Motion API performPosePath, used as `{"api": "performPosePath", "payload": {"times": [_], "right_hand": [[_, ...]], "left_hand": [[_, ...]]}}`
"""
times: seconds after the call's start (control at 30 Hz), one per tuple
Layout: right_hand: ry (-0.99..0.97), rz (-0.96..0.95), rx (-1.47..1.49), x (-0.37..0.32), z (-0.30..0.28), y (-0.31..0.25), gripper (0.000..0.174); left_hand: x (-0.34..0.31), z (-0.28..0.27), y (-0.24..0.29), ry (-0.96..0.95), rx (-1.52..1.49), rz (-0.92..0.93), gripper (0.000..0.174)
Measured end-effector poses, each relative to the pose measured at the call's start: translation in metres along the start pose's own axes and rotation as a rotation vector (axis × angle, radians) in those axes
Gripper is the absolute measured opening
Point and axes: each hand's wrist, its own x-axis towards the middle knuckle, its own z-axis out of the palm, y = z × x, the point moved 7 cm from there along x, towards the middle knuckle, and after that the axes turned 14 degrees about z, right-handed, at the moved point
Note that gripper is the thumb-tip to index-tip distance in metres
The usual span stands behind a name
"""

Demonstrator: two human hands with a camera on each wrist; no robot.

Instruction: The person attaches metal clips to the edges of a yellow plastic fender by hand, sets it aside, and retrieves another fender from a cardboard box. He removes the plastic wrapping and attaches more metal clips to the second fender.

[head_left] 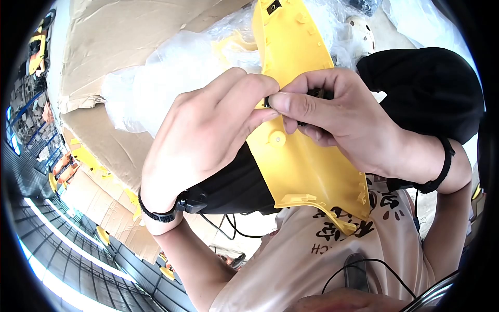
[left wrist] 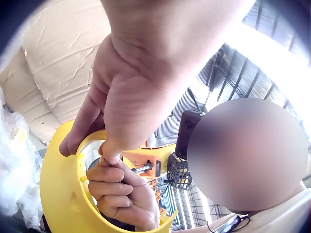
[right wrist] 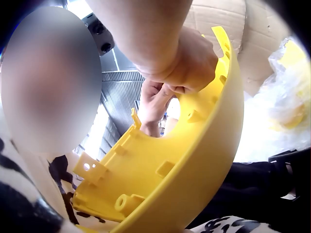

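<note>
A curved yellow plastic panel (head_left: 299,171) lies across the person's lap, its inner side with small bosses and tabs facing up. My left hand (head_left: 208,122) grips the panel's side edge, fingers outside and thumb inside in the left wrist view. Opposite it, my right hand (head_left: 345,106) pinches a small black clip (head_left: 267,101) at that same edge, its thumb tip close to the left fingertips. More small black pieces (head_left: 321,93) show within the curled right fingers. The fingers partly hide the clip. Another black clip (head_left: 274,7) sits at the panel's far end.
Clear plastic wrapping (head_left: 171,67) and cardboard (head_left: 119,36) lie beyond the hands. A black-clad knee (head_left: 423,88) is at the right. Cables (head_left: 228,229) hang below the left wrist. Orange and yellow items (head_left: 62,169) stand farther off at the left.
</note>
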Motion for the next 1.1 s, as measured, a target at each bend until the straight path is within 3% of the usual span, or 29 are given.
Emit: {"api": "performPosePath", "payload": {"times": [0.23,0.57,0.93,1.1], "right_hand": [[-0.229,0.099,0.217,0.004,0.004,0.01,0.019],[-0.227,0.042,0.227,0.008,0.007,0.017,0.027],[-0.06,-0.119,0.159,0.004,0.006,0.017,0.029],[-0.087,-0.089,0.177,0.004,0.006,0.017,0.028]], "left_hand": [[-0.008,-0.008,-0.001,0.033,-0.064,0.003,0.025],[-0.006,-0.005,0.001,0.031,-0.062,0.036,0.026],[-0.001,-0.001,0.002,0.028,-0.056,0.049,0.025],[-0.001,-0.002,0.0,0.039,-0.08,0.047,0.026]]}}
